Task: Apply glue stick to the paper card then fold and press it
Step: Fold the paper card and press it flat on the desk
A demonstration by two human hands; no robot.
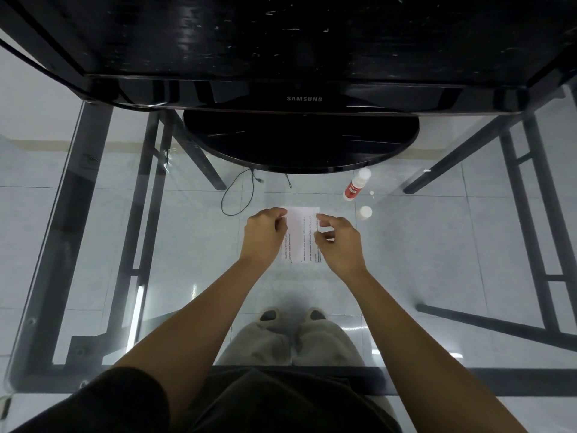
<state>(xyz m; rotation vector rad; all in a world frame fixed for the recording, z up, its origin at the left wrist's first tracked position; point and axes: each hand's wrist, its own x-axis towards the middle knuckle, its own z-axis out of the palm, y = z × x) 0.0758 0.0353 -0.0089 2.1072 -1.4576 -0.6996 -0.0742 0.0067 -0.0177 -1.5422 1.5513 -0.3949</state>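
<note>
A white paper card (300,235) with printed lines lies flat on the glass table, in the middle. My left hand (264,234) rests on its left edge, thumb and fingertip pinching the far left corner. My right hand (338,242) hovers over the right edge, fingers curled and slightly apart, touching the card near its far right corner. The glue stick (355,186), white with a red label, lies on the glass to the far right of the card. No hand is near it.
A black Samsung monitor with a round base (299,142) stands right behind the card. The glass table (437,245) shows the tiled floor, black frame legs and a loose cable (237,195) beneath. A round reflection (366,211) shows right of the card.
</note>
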